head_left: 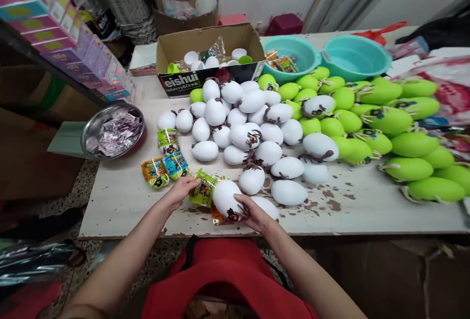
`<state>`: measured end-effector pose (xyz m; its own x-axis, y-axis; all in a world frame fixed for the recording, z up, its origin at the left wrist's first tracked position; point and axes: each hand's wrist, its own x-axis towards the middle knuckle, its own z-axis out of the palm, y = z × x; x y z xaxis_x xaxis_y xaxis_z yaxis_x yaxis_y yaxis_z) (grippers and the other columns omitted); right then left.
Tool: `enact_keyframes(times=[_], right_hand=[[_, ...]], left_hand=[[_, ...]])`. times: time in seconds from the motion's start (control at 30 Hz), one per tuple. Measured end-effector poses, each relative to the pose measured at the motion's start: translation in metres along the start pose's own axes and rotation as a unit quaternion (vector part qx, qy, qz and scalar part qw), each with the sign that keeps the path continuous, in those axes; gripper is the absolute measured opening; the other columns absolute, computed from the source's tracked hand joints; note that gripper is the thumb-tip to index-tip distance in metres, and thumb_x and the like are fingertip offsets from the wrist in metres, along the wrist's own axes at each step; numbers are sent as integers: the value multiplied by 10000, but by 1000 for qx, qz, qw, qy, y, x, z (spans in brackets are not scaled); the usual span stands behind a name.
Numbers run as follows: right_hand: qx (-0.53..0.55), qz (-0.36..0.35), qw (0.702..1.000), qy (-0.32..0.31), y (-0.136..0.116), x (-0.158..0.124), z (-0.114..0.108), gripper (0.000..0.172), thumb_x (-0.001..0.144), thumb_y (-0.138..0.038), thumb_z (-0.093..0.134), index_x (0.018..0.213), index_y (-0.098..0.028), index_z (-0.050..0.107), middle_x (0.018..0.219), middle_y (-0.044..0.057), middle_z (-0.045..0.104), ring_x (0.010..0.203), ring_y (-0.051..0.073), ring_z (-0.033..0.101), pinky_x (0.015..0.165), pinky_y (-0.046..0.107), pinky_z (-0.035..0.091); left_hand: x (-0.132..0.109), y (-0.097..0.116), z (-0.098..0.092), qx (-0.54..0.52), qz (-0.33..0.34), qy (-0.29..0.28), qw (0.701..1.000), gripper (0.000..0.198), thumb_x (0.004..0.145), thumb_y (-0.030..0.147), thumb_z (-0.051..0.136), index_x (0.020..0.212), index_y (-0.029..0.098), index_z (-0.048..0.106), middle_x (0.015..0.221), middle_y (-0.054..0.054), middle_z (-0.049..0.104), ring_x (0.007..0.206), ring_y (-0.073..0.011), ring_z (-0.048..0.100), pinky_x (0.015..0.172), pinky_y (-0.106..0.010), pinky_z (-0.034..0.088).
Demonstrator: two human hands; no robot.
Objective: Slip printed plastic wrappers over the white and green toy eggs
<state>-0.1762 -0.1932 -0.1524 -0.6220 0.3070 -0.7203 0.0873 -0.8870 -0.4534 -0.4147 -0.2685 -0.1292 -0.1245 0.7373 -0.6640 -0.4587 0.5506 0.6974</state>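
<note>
At the near edge of the surface (121,201), I have my right hand (256,215) half closed around a white egg (224,195). The fingers curl about its lower end, where a dark claw-like trim shows. My left hand (181,190) pinches a green packet (203,189) between thumb and fingertips, and the packet touches the egg's left side.

To handle this well, I judge I should grip the egg by its smooth shell rather than by the thin trim, which looks easy to bend. I should also pinch the packet lightly at its edge so the foil does not crumple. Working low over the surface means a slip would land there, not in my lap.

Both forearms come in from below and converge. The left wrist is flat with the palm down, and the right palm is turned inward against the egg. Spare packets (164,165) lie just to the left, and the heap of white eggs (249,128) sits just beyond.
</note>
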Motion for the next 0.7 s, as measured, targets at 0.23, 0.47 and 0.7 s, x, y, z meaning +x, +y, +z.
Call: enact_keyframes(times=[0.23, 0.47, 0.7], right_hand=[[47, -24, 998, 39, 5, -30, -33, 444, 742, -446, 693, 1079, -170, 605, 983, 93, 703, 838, 226, 672, 676, 354, 576], [-29, -49, 991, -119, 3, -53, -37, 696, 637, -357, 791, 1252, -190, 510, 1092, 98, 666, 911, 233, 654, 735, 326, 548], [-31, -90, 990, -108, 7, -53, -21, 822, 625, -274, 788, 1347, -220, 399, 1197, 87, 619, 1037, 242, 613, 897, 377, 496]], left_hand=[[21, 7, 43, 50, -24, -145, 988, 317, 705, 411, 752, 848, 129, 748, 834, -88, 743, 737, -190, 653, 748, -296, 484], [21, 25, 81, 127, -63, -232, 962, 289, 739, 402, 717, 820, 126, 742, 804, -94, 738, 684, -192, 639, 654, -269, 455], [7, 27, 97, 223, 6, -250, 942, 277, 763, 410, 678, 850, 152, 728, 805, -54, 720, 704, -196, 611, 654, -273, 453]])
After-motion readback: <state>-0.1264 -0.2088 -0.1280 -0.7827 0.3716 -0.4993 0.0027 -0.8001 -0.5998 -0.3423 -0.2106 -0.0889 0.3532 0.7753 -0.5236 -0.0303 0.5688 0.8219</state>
